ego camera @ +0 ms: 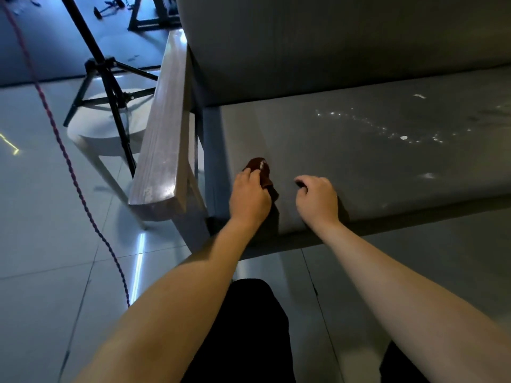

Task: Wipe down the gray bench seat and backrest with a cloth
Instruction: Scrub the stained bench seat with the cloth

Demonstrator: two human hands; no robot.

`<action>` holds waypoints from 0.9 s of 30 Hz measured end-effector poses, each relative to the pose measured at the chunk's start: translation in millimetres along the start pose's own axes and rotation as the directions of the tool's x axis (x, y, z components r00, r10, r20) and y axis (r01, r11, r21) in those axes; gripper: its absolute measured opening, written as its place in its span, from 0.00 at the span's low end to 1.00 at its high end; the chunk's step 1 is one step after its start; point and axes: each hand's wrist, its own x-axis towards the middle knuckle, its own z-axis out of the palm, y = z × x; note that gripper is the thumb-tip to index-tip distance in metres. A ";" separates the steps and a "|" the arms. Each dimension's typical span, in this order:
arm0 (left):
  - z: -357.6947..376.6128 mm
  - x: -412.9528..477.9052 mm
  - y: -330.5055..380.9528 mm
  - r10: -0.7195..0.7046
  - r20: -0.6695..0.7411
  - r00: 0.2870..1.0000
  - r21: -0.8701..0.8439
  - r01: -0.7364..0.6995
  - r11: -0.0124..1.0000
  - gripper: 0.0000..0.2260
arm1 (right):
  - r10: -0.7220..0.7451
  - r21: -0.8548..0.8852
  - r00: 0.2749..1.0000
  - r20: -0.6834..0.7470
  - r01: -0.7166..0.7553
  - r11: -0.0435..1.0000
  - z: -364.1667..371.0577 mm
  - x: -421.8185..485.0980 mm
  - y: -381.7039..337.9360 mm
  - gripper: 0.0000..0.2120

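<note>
The gray bench seat [359,161] stretches to the right, with its gray backrest [331,45] rising behind it. My left hand [249,197] grips a dark brown cloth [261,168] on the seat near its left front corner. My right hand [318,197] rests on the seat's front part just right of the cloth, its fingers curled with nothing seen in them. White specks and smears [403,137] are scattered across the seat further right.
A wooden armrest [166,134] borders the bench's left end. A black tripod [107,78] and a white stool [107,134] stand on the tiled floor to the left. A red-purple cord [69,161] runs across the floor. My dark trousers [249,327] are below.
</note>
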 end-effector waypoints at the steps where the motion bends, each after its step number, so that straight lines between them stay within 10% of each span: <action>1: 4.1 -8.2 5.9 0.040 0.002 0.999 -0.011 -0.040 0.999 0.17 | 0.028 0.014 1.000 -0.004 -0.028 1.000 -0.9 1.2 -0.1 0.15; 11: 15.8 -47.1 14.1 0.276 0.061 0.959 0.078 -0.280 0.957 0.20 | 0.027 0.090 1.000 -0.003 -0.026 0.996 -4.3 -7.5 -0.7 0.15; 20: 6.1 -20.9 8.0 0.012 -0.040 0.999 0.027 -0.010 1.000 0.24 | 0.018 0.079 1.000 -0.002 -0.018 0.997 -5.6 -8.2 3.4 0.15; 27: 35.6 -57.3 49.0 0.250 0.039 0.968 -0.020 -0.249 0.968 0.20 | 0.095 0.179 0.987 0.133 -0.118 0.977 -38.7 0.4 4.2 0.15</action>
